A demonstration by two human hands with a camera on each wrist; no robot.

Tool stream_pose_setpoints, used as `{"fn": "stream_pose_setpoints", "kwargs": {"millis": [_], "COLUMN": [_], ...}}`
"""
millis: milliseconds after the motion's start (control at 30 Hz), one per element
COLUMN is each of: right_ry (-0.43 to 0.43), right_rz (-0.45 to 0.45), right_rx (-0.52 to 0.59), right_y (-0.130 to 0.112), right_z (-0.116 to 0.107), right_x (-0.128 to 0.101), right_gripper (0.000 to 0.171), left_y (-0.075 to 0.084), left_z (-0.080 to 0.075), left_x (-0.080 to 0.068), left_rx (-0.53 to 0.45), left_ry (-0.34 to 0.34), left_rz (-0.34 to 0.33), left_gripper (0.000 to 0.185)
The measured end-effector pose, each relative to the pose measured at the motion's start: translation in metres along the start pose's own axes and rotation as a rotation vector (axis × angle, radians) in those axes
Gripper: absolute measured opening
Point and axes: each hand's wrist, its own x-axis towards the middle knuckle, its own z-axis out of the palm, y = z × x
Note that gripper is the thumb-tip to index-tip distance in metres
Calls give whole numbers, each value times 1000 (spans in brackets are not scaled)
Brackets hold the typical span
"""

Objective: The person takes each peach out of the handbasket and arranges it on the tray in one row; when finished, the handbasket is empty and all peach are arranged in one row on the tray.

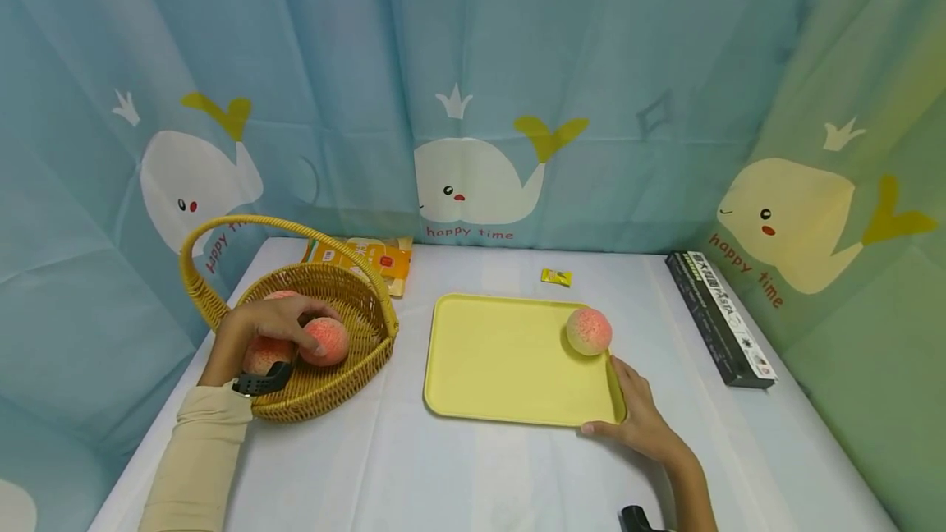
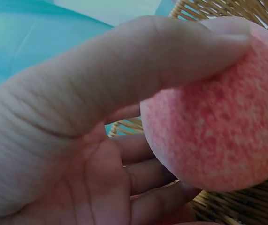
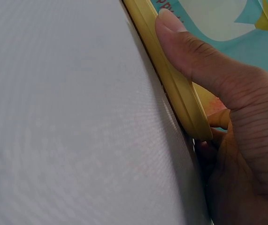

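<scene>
The left hand point(image 1: 269, 320) is in the basket point(image 1: 347, 286) and grips a peach point(image 1: 325, 341) with thumb and fingers. The right hand point(image 1: 639, 417) holds the near right corner of the yellow tray point(image 1: 502, 360) on the bench point(image 1: 443, 474). Another peach point(image 1: 589, 331) sits on the tray.

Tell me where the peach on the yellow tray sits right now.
In the head view the peach lies at the far right corner of the tray, just beyond the right hand that holds the tray's near right corner.
</scene>
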Motion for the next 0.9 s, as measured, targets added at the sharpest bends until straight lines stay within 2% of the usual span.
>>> {"fn": "stream_pose_setpoints", "kwargs": {"millis": [167, 367, 467, 733, 900], "right_ry": [-1, -2, -8, -2, -5], "right_rz": [4, 1, 4, -21, -16], "right_rx": [2, 4, 6, 3, 5], "right_y": [0, -2, -4, 0, 2], "right_z": [1, 1, 0, 0, 1], "right_x": [-1, -1, -2, 0, 1], "right_gripper": [124, 123, 123, 123, 123], "left_y": [2, 3, 3, 4, 4], "left_z": [0, 0, 0, 1, 3], "left_x": [-1, -2, -1, -1, -2], "left_rx": [-64, -132, -149, -121, -179], "left_ry": [38, 30, 39, 109, 121], "left_rz": [60, 126, 143, 148, 164], "left_gripper": [58, 58, 57, 51, 51]}}
